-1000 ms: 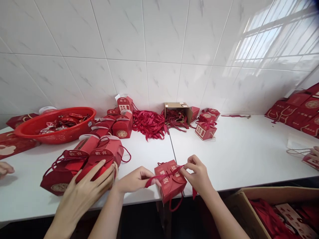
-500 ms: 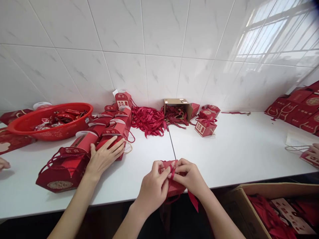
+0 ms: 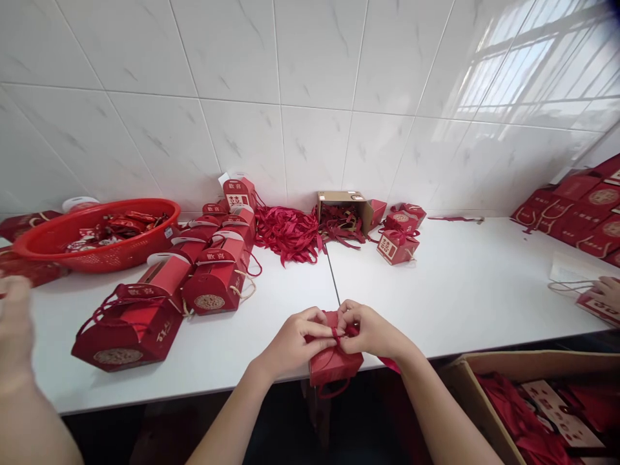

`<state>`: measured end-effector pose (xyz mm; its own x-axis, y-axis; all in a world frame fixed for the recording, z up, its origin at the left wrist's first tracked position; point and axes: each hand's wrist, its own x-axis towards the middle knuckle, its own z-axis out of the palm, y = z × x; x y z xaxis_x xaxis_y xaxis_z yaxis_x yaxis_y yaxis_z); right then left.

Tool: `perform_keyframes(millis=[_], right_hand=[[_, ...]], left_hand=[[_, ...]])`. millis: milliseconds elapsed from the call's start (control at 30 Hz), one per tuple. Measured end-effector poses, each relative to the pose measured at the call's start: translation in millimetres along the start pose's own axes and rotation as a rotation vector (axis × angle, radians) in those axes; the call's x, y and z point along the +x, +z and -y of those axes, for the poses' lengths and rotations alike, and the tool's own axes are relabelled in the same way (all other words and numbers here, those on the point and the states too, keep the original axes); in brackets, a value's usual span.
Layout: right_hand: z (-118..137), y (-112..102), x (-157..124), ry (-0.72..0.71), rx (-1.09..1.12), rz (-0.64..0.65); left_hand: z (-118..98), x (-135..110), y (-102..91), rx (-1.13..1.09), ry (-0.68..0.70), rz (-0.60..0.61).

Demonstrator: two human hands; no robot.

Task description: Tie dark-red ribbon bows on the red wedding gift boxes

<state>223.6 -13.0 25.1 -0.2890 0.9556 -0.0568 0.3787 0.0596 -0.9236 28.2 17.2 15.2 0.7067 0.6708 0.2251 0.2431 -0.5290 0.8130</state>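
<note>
My left hand (image 3: 295, 339) and my right hand (image 3: 371, 330) meet over a small red gift box (image 3: 334, 363) at the near edge of the white table (image 3: 465, 290). Both hands pinch a thin red ribbon (image 3: 336, 333) on top of the box. A loose end of the ribbon (image 3: 390, 364) trails under my right wrist. The box hangs partly over the table's edge, and its cord handle dangles below.
Another person's blurred hand (image 3: 17, 316) is at far left, and a second person's hand (image 3: 605, 290) at far right. Several red gift boxes (image 3: 194, 271) stand left of centre, behind them a red basket (image 3: 97, 236). Loose ribbons (image 3: 288, 232) lie by the wall. An open carton (image 3: 537, 400) sits lower right.
The other person's hand has left the boxes left of centre and swung to the far left. My hands have closed tighter together on the ribbon over the box.
</note>
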Motion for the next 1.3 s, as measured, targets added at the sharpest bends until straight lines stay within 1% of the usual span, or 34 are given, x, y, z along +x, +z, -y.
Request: perform_keyframes(millis=[100,200,300,367,467,567,700,767,800,833,933,967,1000,1100,1167,1233,1300], right_hand=[[1,1,1,-0.004,-0.029,0.009],[0,4,2,-0.038,-0.053,-0.022],[-2,5,2,-0.058,-0.066,-0.035],[-4,2,0,-0.061,-0.085,-0.045],[-7,-6,-5,-0.059,-0.171,-0.110],[-11,-8,-10,-0.062,-0.218,-0.163],[-13,-1,-12,-0.121,-0.245,-0.237],[-13,2,-14,-0.142,-0.325,-0.276],[-13,2,-15,-0.150,-0.378,-0.294],[-13,3,-16,-0.155,-0.433,-0.311],[-14,3,-17,-0.163,-0.539,-0.347],[-15,3,-17,-0.167,-0.551,-0.356],[-15,3,-17,-0.171,-0.558,-0.365],[-16,6,-17,-0.156,-0.545,-0.433],[-16,7,-18,-0.123,-0.517,-0.491],[-16,10,-20,-0.099,-0.499,-0.526],[-16,12,-22,-0.091,-0.506,-0.541]], left_hand=[[2,6,-4.3,-0.066,-0.056,0.007],[3,7,-2.0,-0.087,-0.111,-0.031],[1,5,-1.0,-0.060,-0.164,-0.073],[-2,1,-5.2,-0.019,-0.193,-0.084],[-5,-7,-17.1,0.072,-0.240,-0.088],[-4,-14,-23.7,0.085,-0.249,-0.079],[3,-13,-14.8,-0.061,-0.224,-0.112],[7,-11,-9.1,-0.107,-0.221,-0.090],[9,-10,-7.5,-0.081,-0.216,-0.084],[11,-9,-6.8,-0.009,-0.210,-0.096],[13,-9,-8.7,0.312,-0.180,-0.220],[14,-10,-9.8,0.372,-0.157,-0.255],[15,-10,-10.8,0.383,-0.119,-0.266],[20,-10,-13.2,0.303,0.002,-0.275],[25,-9,-14.3,0.401,0.040,-0.356],[30,-9,-14.3,0.599,0.074,-0.475],[33,-10,-12.8,0.745,0.112,-0.566]])
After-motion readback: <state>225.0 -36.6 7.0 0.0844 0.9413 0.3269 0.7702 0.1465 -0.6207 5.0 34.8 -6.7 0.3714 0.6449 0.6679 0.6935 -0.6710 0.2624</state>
